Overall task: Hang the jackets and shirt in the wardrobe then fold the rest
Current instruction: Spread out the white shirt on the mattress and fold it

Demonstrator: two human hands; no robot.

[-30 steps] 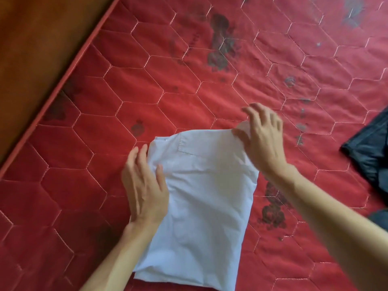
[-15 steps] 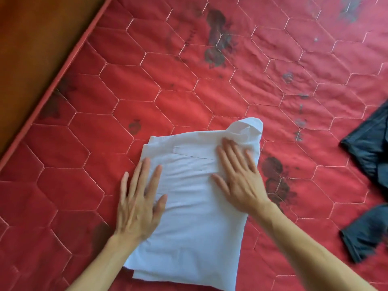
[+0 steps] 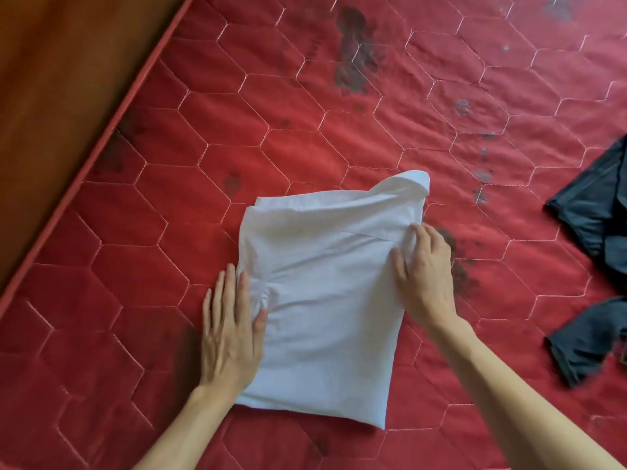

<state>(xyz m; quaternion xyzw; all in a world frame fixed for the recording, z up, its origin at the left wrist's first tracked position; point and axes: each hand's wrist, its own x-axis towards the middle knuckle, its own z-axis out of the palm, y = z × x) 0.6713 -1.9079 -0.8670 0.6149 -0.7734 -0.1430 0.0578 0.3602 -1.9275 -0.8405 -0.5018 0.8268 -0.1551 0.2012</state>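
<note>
A white folded garment (image 3: 325, 300) lies flat on the red quilted mattress (image 3: 237, 137), its collar end bulging up at the far right corner. My left hand (image 3: 230, 330) rests along its left edge with straight fingers, the thumb pressing the cloth into small wrinkles. At the right edge, near the top, my right hand (image 3: 424, 273) has its fingers curled over the fabric and its thumb on top, pinching a fold.
A dark garment (image 3: 597, 218) lies crumpled at the right edge of the mattress, with another dark piece (image 3: 583, 347) just below it. A brown wooden surface (image 3: 51, 96) borders the mattress on the left. Dark stains mark the quilting.
My right hand slid from the middle of the white garment to its right edge and curled onto the fabric. My left hand shifted slightly off the cloth toward its left edge.
</note>
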